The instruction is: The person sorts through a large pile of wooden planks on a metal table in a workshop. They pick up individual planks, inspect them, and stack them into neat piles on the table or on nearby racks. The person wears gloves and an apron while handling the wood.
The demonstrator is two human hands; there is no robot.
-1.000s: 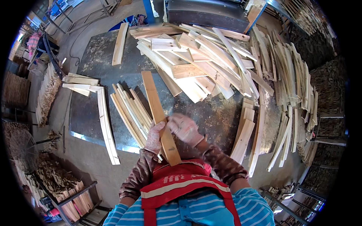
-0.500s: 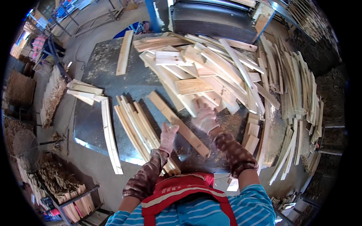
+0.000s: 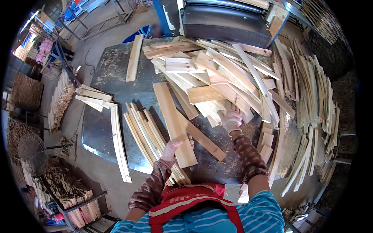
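A wide, pale wooden board (image 3: 171,116) is in my gloved left hand (image 3: 171,149), the fingers closed around its near part. Its near end tilts over the table, and it crosses above a second board (image 3: 206,138) lying slantwise. My gloved right hand (image 3: 232,120) rests at the near edge of a jumbled pile of boards (image 3: 204,94), fingers stretched forward and thumb out to the side. Nothing shows in its grasp. Just left of my left hand, several narrow strips (image 3: 142,132) lie side by side in a bundle.
The dark worktable (image 3: 110,70) carries sawdust. One long strip (image 3: 120,143) overhangs its left edge, near short offcuts (image 3: 94,94). A single board (image 3: 134,58) lies far left. Many long strips (image 3: 311,89) lean along the right side. A machine with a dark bed (image 3: 227,25) stands beyond.
My left hand has taken hold of a wide board, now drawn nearer from the pile's left side. My right hand has moved right and slightly away from me, to the pile's near edge.
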